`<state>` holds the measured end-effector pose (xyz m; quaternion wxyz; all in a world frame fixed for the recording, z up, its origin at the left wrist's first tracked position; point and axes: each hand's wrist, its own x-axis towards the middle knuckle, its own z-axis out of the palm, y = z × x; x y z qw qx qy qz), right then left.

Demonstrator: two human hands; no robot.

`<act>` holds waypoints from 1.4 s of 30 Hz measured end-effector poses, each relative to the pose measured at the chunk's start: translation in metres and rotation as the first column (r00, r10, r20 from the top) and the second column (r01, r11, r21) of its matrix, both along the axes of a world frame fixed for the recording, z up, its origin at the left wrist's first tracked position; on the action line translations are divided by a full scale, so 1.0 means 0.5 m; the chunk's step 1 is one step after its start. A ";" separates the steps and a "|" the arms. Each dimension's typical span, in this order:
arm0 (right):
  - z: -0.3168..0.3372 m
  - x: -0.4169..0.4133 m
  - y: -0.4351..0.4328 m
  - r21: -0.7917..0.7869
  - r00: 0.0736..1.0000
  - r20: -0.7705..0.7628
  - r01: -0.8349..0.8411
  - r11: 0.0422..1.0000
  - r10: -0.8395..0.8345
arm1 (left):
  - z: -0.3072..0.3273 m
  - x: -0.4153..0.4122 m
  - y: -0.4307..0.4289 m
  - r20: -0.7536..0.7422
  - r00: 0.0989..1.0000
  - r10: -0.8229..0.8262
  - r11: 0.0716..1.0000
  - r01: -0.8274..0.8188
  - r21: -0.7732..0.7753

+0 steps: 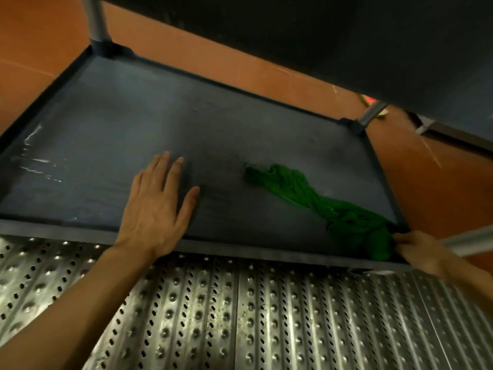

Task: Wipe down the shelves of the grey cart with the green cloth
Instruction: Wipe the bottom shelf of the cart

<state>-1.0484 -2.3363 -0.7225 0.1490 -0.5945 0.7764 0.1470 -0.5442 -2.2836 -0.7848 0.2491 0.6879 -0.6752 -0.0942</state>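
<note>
Spreading under both forearms, behind the fingers, a perforated metal floor [240, 316] is filling the lower part of the view. Beyond it the grey cart [240, 253] is standing on an orange floor [40, 36]. Its lower shelf [120, 116] is lying directly under the fingers, and the dark underside of the upper shelf [320, 36] is hanging above and beyond the fingertips.

The green cloth [293, 188] is lying on the lower shelf as a twisted band. It is running from the fingers of the right hand slantwise toward the left hand, and its far end is resting well apart from the left thumb.

The left hand [157, 206] is resting palm down on the shelf. Its fingers are straight and a little apart, holding nothing, and the wrist is crossing the front rim.

The right hand [418, 252] is sitting at the near right corner of the shelf, with its fingers curling around the bunched end of the cloth and gripping it.

A metal post [97, 17] is rising at the far corner, well beyond the left fingertips. Pale wet streaks [37, 158] are shining on the shelf to the left of the left fingers.
</note>
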 end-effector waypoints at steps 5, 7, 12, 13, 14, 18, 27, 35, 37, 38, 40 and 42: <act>0.008 0.081 0.016 -0.147 0.986 0.105 0.144 0.979 -0.130 | -0.004 -0.046 -0.023 -0.018 0.999 -0.041 0.999 0.041 -0.006; 0.000 0.129 0.040 -0.302 0.994 0.097 0.073 0.950 -0.045 | -0.007 -0.076 -0.036 -0.005 0.998 -0.058 0.998 0.058 -0.001; -0.041 0.231 0.041 -0.226 0.967 0.200 0.203 0.953 -0.158 | -0.002 -0.203 -0.076 -0.012 0.986 -0.166 0.986 0.166 -0.016; -0.053 0.248 0.036 -0.174 0.941 0.214 0.300 0.938 -0.261 | -0.004 -0.227 -0.081 -0.008 0.980 -0.199 0.980 0.199 -0.011; -0.062 0.260 0.027 -0.159 0.914 0.221 0.379 0.912 -0.341 | -0.010 -0.245 -0.084 0.011 0.974 -0.228 0.974 0.228 0.007; -0.083 0.272 -0.025 -0.142 0.844 0.258 0.514 0.846 -0.469 | -0.055 -0.253 -0.070 0.112 0.965 -0.236 0.965 0.219 0.145; -0.142 0.330 -0.151 -0.282 0.890 0.123 0.455 0.845 -0.439 | -0.061 -0.258 -0.060 0.049 0.980 -0.192 0.980 0.190 0.057; -0.154 0.540 -0.194 -0.440 0.946 0.236 -0.100 0.892 0.223 | -0.042 -0.244 -0.045 -0.322 0.931 -0.175 0.959 0.088 -0.269; -0.159 0.611 -0.196 -0.436 0.900 0.243 -0.233 0.869 0.363 | -0.029 -0.228 -0.047 -0.418 0.899 -0.130 0.961 0.010 -0.277; -0.161 0.646 -0.197 -0.422 0.873 0.247 -0.294 0.858 0.421 | -0.022 -0.213 -0.049 -0.431 0.896 -0.108 0.958 -0.022 -0.286; -0.163 0.711 -0.192 -0.398 0.818 0.253 -0.399 0.826 0.517 | -0.011 -0.164 -0.054 -0.421 0.905 -0.061 0.952 -0.074 -0.296; -0.165 0.771 -0.174 -0.405 0.760 0.268 -0.468 0.785 0.592 | -0.005 -0.089 -0.056 -0.416 0.910 0.005 0.953 -0.130 -0.274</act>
